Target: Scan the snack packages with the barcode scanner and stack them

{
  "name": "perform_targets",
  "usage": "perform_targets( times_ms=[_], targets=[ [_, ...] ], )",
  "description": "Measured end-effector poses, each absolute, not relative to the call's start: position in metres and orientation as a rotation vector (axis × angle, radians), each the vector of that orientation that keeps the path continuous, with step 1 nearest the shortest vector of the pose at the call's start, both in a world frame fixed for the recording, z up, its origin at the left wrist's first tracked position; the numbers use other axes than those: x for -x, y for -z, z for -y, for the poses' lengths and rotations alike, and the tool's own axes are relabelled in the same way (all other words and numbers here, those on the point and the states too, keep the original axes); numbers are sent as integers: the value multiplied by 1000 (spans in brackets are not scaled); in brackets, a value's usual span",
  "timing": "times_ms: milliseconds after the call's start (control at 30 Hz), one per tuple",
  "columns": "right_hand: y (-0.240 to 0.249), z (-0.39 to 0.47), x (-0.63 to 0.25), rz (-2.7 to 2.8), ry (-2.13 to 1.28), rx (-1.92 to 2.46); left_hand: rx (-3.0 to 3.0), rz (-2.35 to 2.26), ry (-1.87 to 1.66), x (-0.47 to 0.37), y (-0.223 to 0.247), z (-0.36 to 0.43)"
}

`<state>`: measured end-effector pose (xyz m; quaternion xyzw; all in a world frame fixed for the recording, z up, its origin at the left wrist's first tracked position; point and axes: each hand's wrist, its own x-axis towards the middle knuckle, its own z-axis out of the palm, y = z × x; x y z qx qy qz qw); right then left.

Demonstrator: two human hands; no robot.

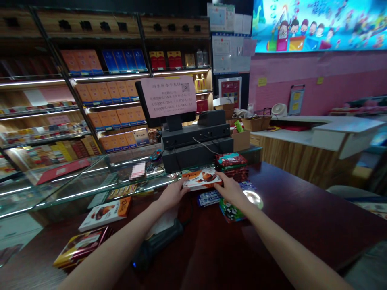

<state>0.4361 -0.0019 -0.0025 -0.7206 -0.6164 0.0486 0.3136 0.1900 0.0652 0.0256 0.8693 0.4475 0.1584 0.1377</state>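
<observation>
Both of my hands hold one white and orange box [201,179] above the dark red counter, near the cash register. My left hand [173,193] grips its left end, and my right hand [227,186] its right end. Just behind my right hand lies a stack of red-brown packets [231,160]. Blue packets [208,198] are below the box, and green packets [228,210] sit partly under my right forearm. A black handheld scanner [160,243] lies beside my left forearm.
A similar white and orange box [104,213] and yellow-red packages [80,245] lie at the left. Behind stand a glass display case [99,177], a dark register [196,141] with a pink sign [169,96], and a cardboard box [241,140].
</observation>
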Motion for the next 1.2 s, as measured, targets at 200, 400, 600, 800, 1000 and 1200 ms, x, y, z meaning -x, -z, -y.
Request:
perform_targets(
  times_ms=[200,400,600,800,1000,1200],
  targets=[
    [2,12,-428,1619,-216,1764,-2388,-1227,-622,-172,-37,-47],
    [-4,22,-398,1609,-348,1600,-2251,-1105,-766,-136,-51,-29],
    [-12,21,-354,1626,-442,1483,-2130,-1052,-865,-87,-48,-25],
    [-3,10,-311,1618,-536,1358,-2121,-1175,-951,-39,-38,-11],
    [9,-4,-282,1606,-575,1293,-2206,-1344,-1038,-7,-14,-6],
    [22,-11,-270,1589,-589,1239,-2198,-1439,-1195,7,13,-14]
  ],
)
